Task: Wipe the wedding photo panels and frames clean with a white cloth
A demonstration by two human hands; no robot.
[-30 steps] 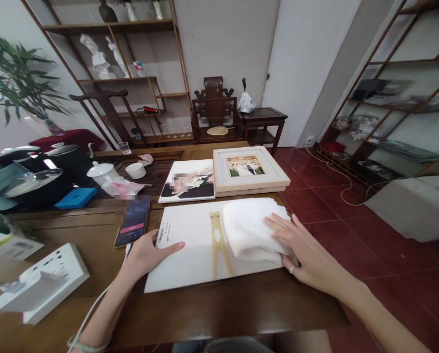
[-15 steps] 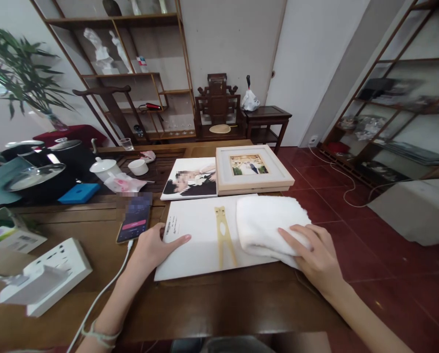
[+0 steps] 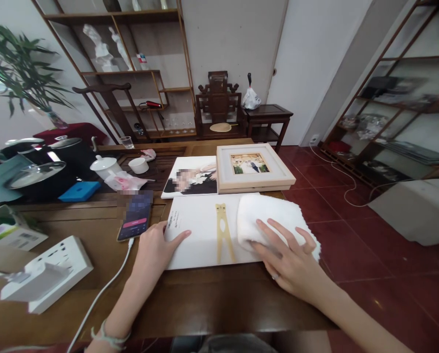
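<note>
table (image 3: pixel 241 304) bears lidded pot (image 3: pixel 36 177), contents unclear; right hand (image 3: pixel 289 260) touches towel (image 3: pixel 271 208).

L hand (image 3: pixel 154 249) is at the L edge of a white board (image 3: pixel 201 245), thumb on top. R hand (image 3: pixel 292 262) is on a fluffy cloth (image 3: pixel 271 209) at the board's R side. Yellow cat-head piece (image 3: pixel 221 214) btwn them. Phone (image 3: pixel 136 214) w/ cord (image 3: pixel 109 284) nr L hand.

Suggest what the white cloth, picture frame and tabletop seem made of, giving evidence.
White cloth: matte towelling, perhaps cotton or microfibre; fuzzy edge.
Picture frame: probably matte pale wood or imitation; beige sides lack shine.
Tabletop: apparently varnished wood; brown, with soft reflections.
</note>
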